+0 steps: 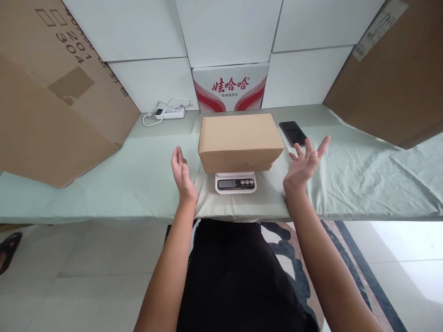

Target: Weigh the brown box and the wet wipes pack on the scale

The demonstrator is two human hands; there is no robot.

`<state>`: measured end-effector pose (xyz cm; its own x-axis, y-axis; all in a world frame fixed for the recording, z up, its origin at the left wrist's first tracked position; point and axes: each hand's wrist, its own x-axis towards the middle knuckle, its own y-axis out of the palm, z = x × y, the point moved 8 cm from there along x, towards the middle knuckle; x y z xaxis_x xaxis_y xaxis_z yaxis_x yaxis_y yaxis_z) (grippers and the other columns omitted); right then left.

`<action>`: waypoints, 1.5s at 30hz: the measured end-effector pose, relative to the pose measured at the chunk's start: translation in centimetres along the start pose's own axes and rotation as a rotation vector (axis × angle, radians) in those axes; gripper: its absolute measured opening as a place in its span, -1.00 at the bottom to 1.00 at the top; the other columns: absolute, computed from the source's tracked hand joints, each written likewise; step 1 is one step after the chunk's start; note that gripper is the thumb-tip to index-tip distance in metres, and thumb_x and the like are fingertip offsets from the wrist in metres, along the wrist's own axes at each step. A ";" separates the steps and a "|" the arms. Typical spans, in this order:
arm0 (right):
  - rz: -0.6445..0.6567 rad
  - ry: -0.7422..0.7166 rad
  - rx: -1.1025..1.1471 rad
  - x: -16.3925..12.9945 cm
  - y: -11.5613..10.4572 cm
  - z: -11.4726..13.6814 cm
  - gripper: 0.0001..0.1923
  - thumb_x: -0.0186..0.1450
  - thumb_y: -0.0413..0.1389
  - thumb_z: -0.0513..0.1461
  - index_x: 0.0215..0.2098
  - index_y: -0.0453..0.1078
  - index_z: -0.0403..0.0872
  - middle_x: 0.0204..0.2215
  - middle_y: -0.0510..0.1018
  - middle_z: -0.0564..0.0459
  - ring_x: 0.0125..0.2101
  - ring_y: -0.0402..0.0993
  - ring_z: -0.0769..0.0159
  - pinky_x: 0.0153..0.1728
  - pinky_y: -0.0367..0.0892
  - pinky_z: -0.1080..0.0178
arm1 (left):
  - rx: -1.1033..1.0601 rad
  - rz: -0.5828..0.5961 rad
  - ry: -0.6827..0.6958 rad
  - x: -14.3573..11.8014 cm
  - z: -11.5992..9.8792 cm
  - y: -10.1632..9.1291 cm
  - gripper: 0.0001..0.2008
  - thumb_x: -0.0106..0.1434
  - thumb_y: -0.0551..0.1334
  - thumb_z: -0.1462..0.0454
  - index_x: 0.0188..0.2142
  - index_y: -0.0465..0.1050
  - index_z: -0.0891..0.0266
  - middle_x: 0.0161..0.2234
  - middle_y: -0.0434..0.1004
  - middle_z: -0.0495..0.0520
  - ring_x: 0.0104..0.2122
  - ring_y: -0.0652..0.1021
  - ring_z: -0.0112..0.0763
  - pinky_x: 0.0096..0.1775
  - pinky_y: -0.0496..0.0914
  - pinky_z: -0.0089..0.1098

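Observation:
A closed brown cardboard box [242, 133] rests on a white digital kitchen scale [236, 189], hiding most of it. The scale's display and buttons face me, but the reading is too small to make out. To the left of the box, apart from it, my left hand [182, 175] is held upright with straight fingers and holds nothing. My right hand [303, 167] is on the other side, palm up with fingers spread, also holding nothing. Just beyond its fingertips lies a dark smartphone [293, 133].
A pale green cloth covers the table [131, 184]. A white power strip [170, 113] with a cable lies at the back left. Large cardboard sheets [100, 138] flank both sides. White boxes [228, 27] and a red-and-white printed carton [230, 87] line the back.

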<state>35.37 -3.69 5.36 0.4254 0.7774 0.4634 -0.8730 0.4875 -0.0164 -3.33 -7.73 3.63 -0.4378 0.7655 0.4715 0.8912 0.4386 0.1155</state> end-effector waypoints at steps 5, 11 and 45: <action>0.003 0.063 0.057 0.1 0.1 -0.7 -0.03 0.37 -0.28 0.35 0.65 -0.41 0.39 0.50 0.25 -0.03 0.45 0.34 -0.11 0.35 0.30 -0.32 | 0.028 0.004 -0.004 0.1 0.2 0.0 -0.29 0.49 0.02 -0.25 0.49 0.20 -0.08 0.60 0.13 0.13 0.60 0.11 -0.09 0.54 0.13 -0.02; -0.045 0.118 0.260 0.1 0.8 -1.9 -0.27 0.37 -0.04 0.20 0.46 0.17 0.28 0.23 0.51 -0.05 0.26 0.52 -0.03 0.28 0.35 -0.22 | -0.018 -0.021 -0.049 0.1 0.5 -0.1 -0.30 0.50 0.00 -0.24 0.46 0.25 -0.03 0.58 0.18 0.19 0.58 0.18 -0.11 0.51 0.19 -0.06; 0.039 0.111 0.369 0.0 2.1 -1.0 -0.45 0.31 0.15 0.19 0.17 0.43 0.20 0.00 0.59 0.04 0.00 0.59 0.16 0.08 0.46 0.01 | -0.133 0.052 -0.097 -0.2 0.4 0.9 -0.29 0.42 0.13 -0.30 0.34 0.43 0.04 0.50 0.33 0.26 0.54 0.28 -0.04 0.48 0.26 -0.06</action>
<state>33.74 -2.31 4.44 0.3959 0.8406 0.3697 -0.9076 0.2969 0.2970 -2.50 -7.31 3.34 -0.3940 0.8302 0.3945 0.9181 0.3355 0.2108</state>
